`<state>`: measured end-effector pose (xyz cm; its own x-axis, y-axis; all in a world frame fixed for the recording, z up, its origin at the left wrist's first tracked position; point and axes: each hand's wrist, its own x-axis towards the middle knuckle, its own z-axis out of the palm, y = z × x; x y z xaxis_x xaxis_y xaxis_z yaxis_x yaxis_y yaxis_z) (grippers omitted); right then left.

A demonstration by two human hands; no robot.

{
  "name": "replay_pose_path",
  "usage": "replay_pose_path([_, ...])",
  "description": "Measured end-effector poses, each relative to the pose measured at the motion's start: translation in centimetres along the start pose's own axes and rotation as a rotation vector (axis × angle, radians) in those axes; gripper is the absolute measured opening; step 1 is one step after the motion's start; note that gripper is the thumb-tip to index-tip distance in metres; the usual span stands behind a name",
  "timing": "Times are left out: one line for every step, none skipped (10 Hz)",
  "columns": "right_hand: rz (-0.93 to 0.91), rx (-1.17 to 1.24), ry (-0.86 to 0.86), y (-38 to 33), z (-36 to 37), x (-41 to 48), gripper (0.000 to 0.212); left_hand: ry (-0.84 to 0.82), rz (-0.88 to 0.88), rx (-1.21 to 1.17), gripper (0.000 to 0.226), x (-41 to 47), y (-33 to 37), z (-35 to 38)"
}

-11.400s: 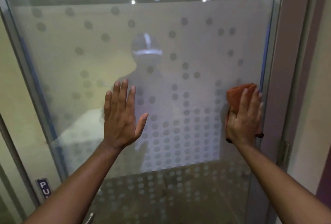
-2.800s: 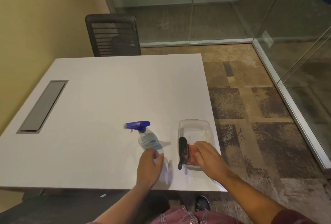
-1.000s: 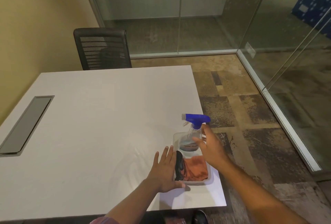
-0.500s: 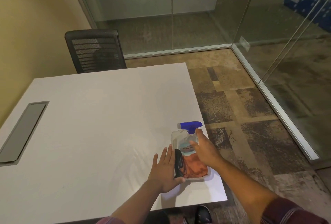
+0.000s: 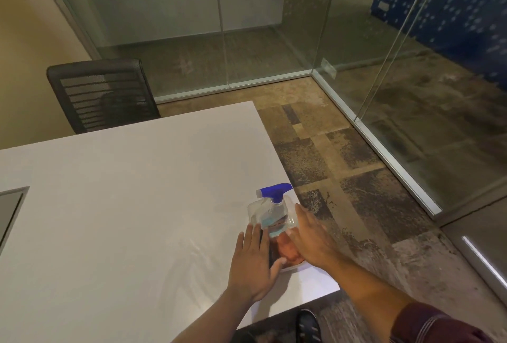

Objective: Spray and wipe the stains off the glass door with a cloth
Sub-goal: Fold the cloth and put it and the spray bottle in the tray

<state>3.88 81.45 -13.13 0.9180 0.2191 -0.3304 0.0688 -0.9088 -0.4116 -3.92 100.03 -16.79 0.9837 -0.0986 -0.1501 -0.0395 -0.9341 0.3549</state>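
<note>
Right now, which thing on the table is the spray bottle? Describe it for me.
Find the white table and go to its near right corner, where a clear plastic tray sits between both hands. The spray bottle stands in the tray's far end; its bright blue trigger head marks it out.

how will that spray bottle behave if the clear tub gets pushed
The clear spray bottle with blue trigger head looks tall and narrow, standing in the shallow clear plastic tub, so it may tip. It seems only partly full of pale liquid, probably light. The smooth white table likely lets the tub slide.

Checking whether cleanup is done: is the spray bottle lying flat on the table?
No, the spray bottle stands upright inside the clear container, next to the orange cloth.
</note>
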Motion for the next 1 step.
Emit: replay_pose_path([0.015,-0.061,0.079,1.13,0.52,-1.07,0.078,0.020,0.047,-0.045,0.090,0.76,1.24,0.07])
